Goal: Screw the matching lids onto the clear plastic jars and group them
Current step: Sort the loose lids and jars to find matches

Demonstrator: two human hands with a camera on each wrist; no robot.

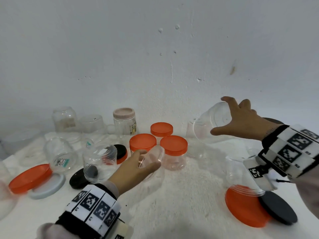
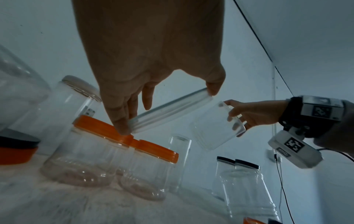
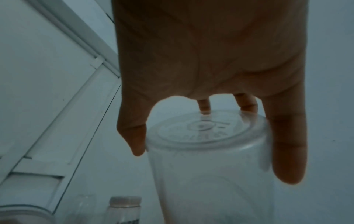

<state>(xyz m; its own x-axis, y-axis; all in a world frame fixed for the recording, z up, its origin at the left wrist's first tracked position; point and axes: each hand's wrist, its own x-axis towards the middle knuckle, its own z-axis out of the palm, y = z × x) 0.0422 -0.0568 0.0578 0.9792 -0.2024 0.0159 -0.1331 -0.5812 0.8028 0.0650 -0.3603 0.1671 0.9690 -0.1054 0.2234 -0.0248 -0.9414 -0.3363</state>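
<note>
My left hand (image 1: 138, 167) holds a clear lid (image 1: 152, 156) on edge between thumb and fingers, just in front of two orange-lidded jars (image 1: 173, 153). In the left wrist view the clear lid (image 2: 170, 111) spans from my fingertips to my thumb. My right hand (image 1: 241, 120) grips a clear jar (image 1: 213, 123) by its base, lifted above the table at the right and tilted with its mouth down-left. The right wrist view shows the jar's base (image 3: 201, 128) held between thumb and fingers.
A third orange-lidded jar (image 1: 161, 129) stands behind the pair. Several clear jars, a beige-lidded jar (image 1: 124, 120), and loose orange (image 1: 30, 178), black (image 1: 78, 179) and pale lids lie at the left. An upturned jar (image 1: 241, 176), orange lid (image 1: 245, 207) and black lid (image 1: 278, 208) sit front right.
</note>
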